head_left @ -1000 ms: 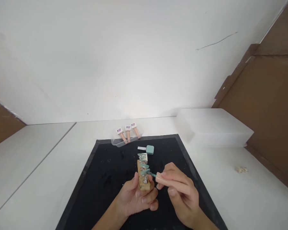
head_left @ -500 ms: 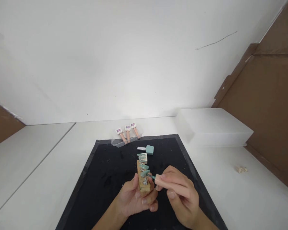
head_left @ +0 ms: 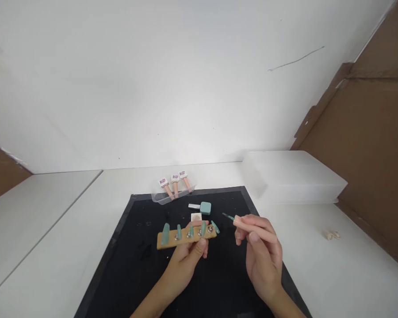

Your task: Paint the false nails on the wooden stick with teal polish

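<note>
My left hand holds a wooden strip crosswise above the black mat. Several teal false nails stand along the strip on small metal mounts. My right hand grips a pale pink polish brush, its teal-tipped bristles pointing left and away, a short gap from the strip's right end. A teal polish bottle lies on the mat just beyond both hands, with a small white square pad next to it.
A clear tray with three pink-handled polish bottles sits at the mat's far edge. A white translucent box stands at the right. A small beige item lies on the white table. Brown cardboard leans at the far right.
My left hand has turned the wooden strip from end-on to crosswise. My right hand has pulled the brush off the nails and to the right.
</note>
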The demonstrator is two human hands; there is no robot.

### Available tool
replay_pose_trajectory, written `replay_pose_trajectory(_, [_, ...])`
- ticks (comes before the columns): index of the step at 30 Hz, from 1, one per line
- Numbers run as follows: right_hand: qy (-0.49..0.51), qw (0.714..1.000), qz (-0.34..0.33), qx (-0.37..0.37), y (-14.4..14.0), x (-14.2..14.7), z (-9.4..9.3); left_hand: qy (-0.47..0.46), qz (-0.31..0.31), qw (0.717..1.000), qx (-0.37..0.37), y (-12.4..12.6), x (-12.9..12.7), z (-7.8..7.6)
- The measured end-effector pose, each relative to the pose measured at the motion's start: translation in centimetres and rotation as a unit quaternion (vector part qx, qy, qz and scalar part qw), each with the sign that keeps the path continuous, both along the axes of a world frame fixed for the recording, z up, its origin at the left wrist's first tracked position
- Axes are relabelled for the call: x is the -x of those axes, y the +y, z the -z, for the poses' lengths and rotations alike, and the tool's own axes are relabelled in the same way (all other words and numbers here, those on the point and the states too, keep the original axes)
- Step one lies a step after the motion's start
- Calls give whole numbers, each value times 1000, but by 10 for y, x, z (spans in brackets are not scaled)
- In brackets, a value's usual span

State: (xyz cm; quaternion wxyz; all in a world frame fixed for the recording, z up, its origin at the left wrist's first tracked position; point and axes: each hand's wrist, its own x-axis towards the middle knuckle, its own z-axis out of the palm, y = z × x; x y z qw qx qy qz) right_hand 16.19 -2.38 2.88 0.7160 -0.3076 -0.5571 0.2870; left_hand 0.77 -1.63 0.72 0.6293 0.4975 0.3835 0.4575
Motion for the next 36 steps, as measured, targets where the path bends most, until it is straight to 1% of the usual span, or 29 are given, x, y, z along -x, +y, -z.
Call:
replay_pose_trajectory(2, [-15, 1000, 15, 1, -1, 0, 2, 44, -44, 998, -29, 1, 0, 2])
replay_pose_trajectory(4, [-18, 1000, 25, 1, -2, 1, 3, 55, -82, 995, -32, 2, 0, 4])
replay_pose_trajectory(7, [-15, 999, 27, 15, -2, 2, 3, 47, -120, 992, -12, 5, 0, 5])
replay_pose_trajectory(11, [-26, 998, 29, 43, -3, 3, -1, 14, -148, 988, 35, 8, -2, 3])
replay_pose_trajectory(14, [-32, 997, 34, 66, -4, 3, -3, -2, -151, 987, 61, 10, -2, 1])
replay_pose_trajectory(17, [-37, 996, 30, 73, -2, 4, -3, 19, -150, 986, 64, 10, -1, 1])
replay_pose_trajectory(23, [-54, 995, 21, 79, 0, 5, -4, 106, -164, 981, 10, 6, -1, -2])
replay_pose_trajectory(27, [-64, 993, 22, 99, 0, 6, -6, 119, -159, 980, 0, 4, -2, -6])
replay_pose_trajectory(36, [-109, 974, -18, 196, 0, 10, -9, 111, -138, 984, -14, 1, -2, -5])
